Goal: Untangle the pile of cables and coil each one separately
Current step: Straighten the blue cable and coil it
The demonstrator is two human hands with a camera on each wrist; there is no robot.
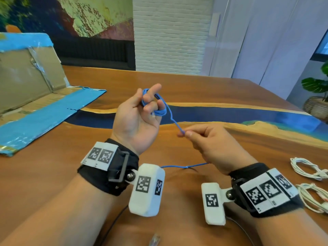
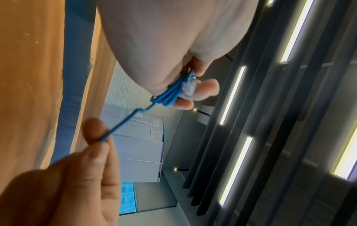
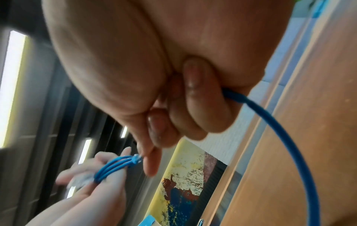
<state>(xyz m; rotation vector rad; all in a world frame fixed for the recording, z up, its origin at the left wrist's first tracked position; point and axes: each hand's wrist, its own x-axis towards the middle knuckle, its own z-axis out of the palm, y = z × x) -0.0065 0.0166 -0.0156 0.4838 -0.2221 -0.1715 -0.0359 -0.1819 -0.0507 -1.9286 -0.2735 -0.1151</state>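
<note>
A thin blue cable is wound in several loops around the fingers of my left hand, which is raised above the table with its palm toward me. From the loops a short stretch runs down to my right hand, which pinches it between thumb and forefinger. The cable passes on through my right fist and trails under my wrists. A clear plug shows by the loops. Two white coiled cables lie on the table at the right.
A wooden table with a blue resin river strip runs across the view. An opened cardboard box with blue tape lies at the left. A clear connector sits near the front edge, next to a dark cord. A potted plant stands far right.
</note>
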